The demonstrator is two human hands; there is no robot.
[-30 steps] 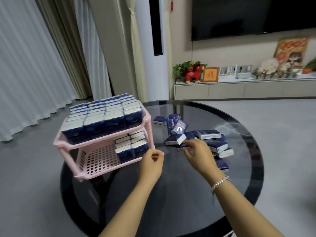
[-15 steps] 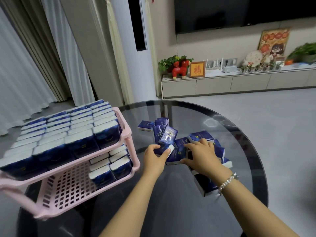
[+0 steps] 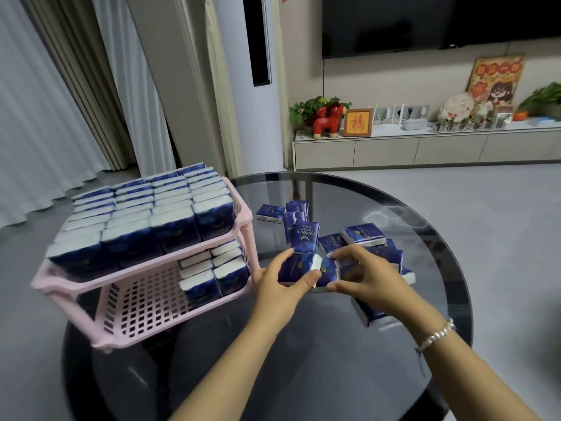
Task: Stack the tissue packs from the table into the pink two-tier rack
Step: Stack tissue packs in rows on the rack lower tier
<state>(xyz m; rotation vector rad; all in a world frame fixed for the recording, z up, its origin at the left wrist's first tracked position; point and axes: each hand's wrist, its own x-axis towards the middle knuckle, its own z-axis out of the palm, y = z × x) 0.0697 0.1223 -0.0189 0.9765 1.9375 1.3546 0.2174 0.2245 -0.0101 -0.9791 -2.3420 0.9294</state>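
The pink two-tier rack (image 3: 145, 311) stands at the left of the round dark glass table (image 3: 425, 214). Its top tier is packed with several upright blue tissue packs (image 3: 145, 220). The lower tier holds several packs (image 3: 212, 268) at its right end. A loose pile of blue packs (image 3: 361, 235) lies mid-table. My left hand (image 3: 279, 287) grips a blue pack (image 3: 296, 267) at the pile's near edge. Right beside it, my right hand (image 3: 367, 278) grips a neighbouring pack (image 3: 329, 270).
The left part of the rack's lower tier (image 3: 136, 302) shows bare pink grid. A TV cabinet (image 3: 425, 147) with ornaments runs along the far wall. Curtains hang at the left. The table's near half carries only my forearms.
My left hand has gone from the rack's corner to the pile and taken hold of a pack. My right hand stays on the pile. The view has shifted so the rack looks closer.
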